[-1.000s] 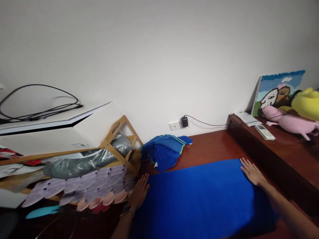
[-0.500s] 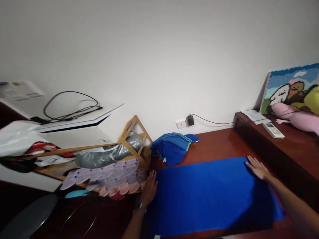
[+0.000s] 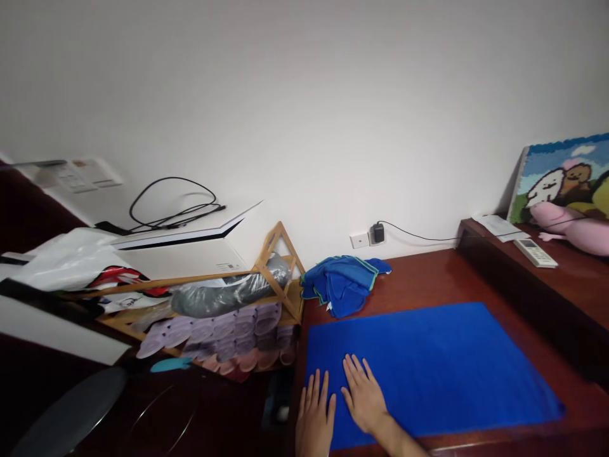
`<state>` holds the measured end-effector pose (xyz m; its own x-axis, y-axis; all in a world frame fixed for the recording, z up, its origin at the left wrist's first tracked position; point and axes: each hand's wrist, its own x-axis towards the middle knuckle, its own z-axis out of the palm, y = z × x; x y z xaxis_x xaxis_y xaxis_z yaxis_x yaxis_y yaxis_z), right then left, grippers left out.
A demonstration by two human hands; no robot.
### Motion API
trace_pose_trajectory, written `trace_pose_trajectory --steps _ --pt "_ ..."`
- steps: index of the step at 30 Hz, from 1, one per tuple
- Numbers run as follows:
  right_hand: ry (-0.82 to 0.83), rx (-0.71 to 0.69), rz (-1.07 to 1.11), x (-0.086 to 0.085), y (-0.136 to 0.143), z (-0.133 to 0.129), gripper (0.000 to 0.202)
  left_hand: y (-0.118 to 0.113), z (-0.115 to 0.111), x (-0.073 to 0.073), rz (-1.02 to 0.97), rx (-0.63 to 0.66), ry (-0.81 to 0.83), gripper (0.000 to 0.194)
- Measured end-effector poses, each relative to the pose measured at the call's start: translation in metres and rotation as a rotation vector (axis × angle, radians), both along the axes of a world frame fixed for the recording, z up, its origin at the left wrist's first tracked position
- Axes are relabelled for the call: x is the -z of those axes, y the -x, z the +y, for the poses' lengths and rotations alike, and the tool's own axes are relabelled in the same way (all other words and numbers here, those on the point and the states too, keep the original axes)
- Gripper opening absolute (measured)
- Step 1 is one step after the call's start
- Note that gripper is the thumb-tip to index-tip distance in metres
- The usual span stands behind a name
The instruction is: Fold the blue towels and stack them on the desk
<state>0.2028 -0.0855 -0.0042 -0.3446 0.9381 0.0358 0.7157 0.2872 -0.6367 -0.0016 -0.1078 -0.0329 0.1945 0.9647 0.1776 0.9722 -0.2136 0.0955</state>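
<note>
Along the desk's point(image 3: 419, 276) left edge, our left hand point(image 3: 315, 412) lies palm down on the spread blue cloth point(image 3: 428, 368), fingers extended and slightly parted, grasping nothing. Just beside it, our right hand point(image 3: 365, 395) rests flat on the same cloth, open and empty, its thumb out to the side. We have the cloth laid over the desk's middle and near part. Beyond it, a crumpled blue cloth point(image 3: 340, 285) sits at the far left corner. On the raised ledge point(image 3: 578, 285) along the right edge are a remote point(image 3: 536, 253), paper point(image 3: 498, 227) and a pink plush toy point(image 3: 573, 228).
</note>
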Motion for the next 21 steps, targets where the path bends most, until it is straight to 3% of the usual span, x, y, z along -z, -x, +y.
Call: trace_pose_trajectory --steps 2,4,8,12,14,17,21 --pt "0.045 0.046 0.001 0.003 -0.019 0.001 0.07 0.0 0.0 -0.004 -0.012 0.001 0.022 0.06" --pt "0.051 0.149 -0.046 0.008 -0.063 -0.002 0.07 0.0 0.0 -0.008 -0.026 0.001 0.032 0.061" --pt "0.021 0.402 -0.276 0.024 -0.195 -0.02 0.067 -0.001 0.002 -0.01 -0.037 -0.014 0.044 0.062" --pt "0.037 0.585 -0.487 0.038 -0.338 -0.044 0.079 0.003 0.007 -0.001 -0.039 -0.017 0.02 0.062" --pt "0.063 0.657 -0.537 0.044 -0.392 -0.053 0.082 0.005 0.01 0.002 -0.037 -0.018 0.003 0.062" --pt "0.055 0.68 -0.522 0.051 -0.437 -0.06 0.082 0.007 0.016 0.001 -0.021 0.008 -0.022 0.062" --pt "0.025 0.672 -0.478 0.051 -0.443 -0.062 0.079 0.004 0.018 -0.01 0.053 0.043 -0.043 0.062"
